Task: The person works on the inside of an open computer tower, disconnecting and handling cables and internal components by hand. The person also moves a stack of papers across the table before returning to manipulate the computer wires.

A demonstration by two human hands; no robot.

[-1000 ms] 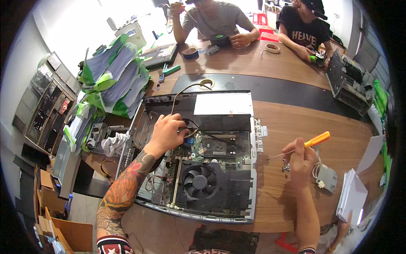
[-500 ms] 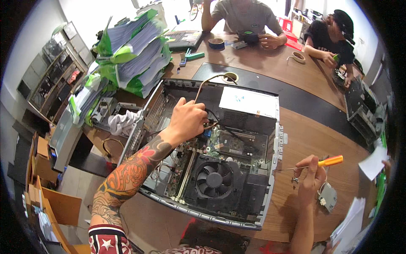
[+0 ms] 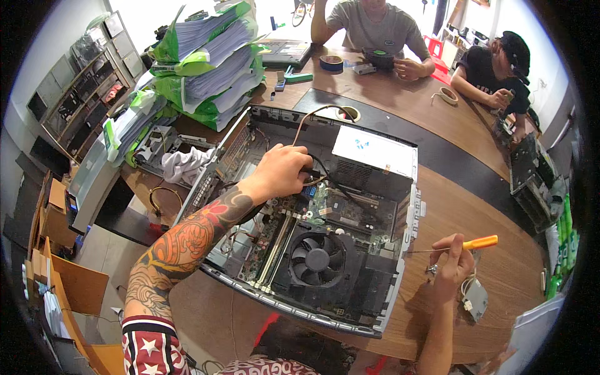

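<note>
An opened desktop computer case (image 3: 294, 309) lies in front of me, its inside facing up. My left hand (image 3: 281, 170) reaches over the far-left part of the case, its fingers closed around dark cables (image 3: 325, 164); the fingertips are partly hidden. Toward the near side sits a black cooling fan (image 3: 317, 258) on the motherboard (image 3: 319, 212). A white-topped power supply (image 3: 375, 150) fills the far right corner. Beside the right edge of the case, my right hand (image 3: 453, 262) grips a screwdriver (image 3: 480, 242) with an orange-yellow handle, its shaft pointing left to the case's edge.
Small screws (image 3: 432, 270) and a flat metal part with wires (image 3: 476, 300) lie right of the case. A tall stack of papers (image 3: 206, 69) stands far left. Across the table are a laptop (image 3: 284, 53), tape rolls (image 3: 331, 63) and two people, one beside another case (image 3: 531, 181).
The whole view has shifted slightly. My left hand stays closed on the cables, and my right hand still holds the screwdriver at the case's right edge.
</note>
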